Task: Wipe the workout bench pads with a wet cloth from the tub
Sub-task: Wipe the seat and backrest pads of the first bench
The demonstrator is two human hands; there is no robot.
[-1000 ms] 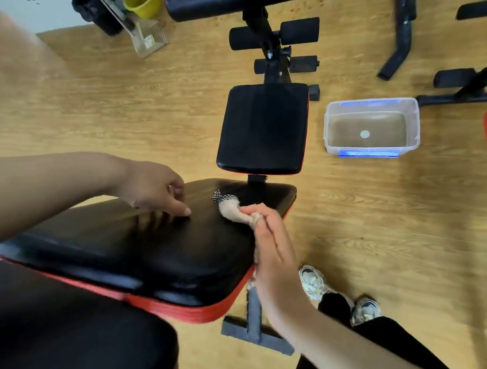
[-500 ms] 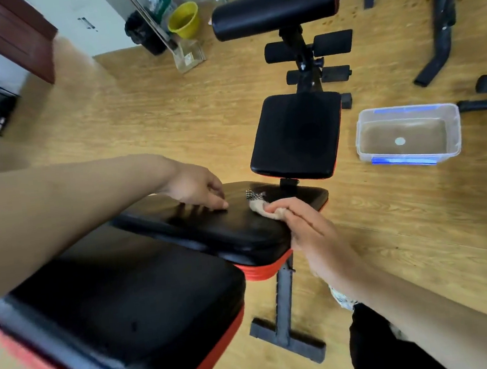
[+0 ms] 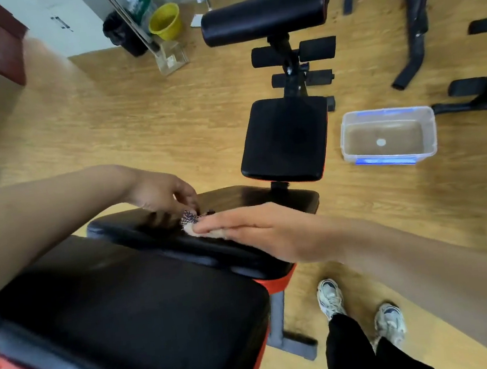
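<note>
Your left hand (image 3: pixel 161 193): a second ago its fingertips rested on the middle pad (image 3: pixel 252 197), apart from the cloth (image 3: pixel 202 230). Now they curl down at the cloth's patterned edge. Blur hides whether they pinch it or only touch it.

The cloth lies on that pad, mostly under your right hand (image 3: pixel 260 232).

Right hand: earlier it pinched the bunched cloth at the fingertips. Now it is flat, fingers straight and pressed together, bearing down on the cloth.

Judgement: you have shifted from carrying the cloth to a full-palm wipe, and the stroke across this pad looks to be starting.

The tub (image 3: pixel 385 112) sits on the floor, well to the right.
</note>
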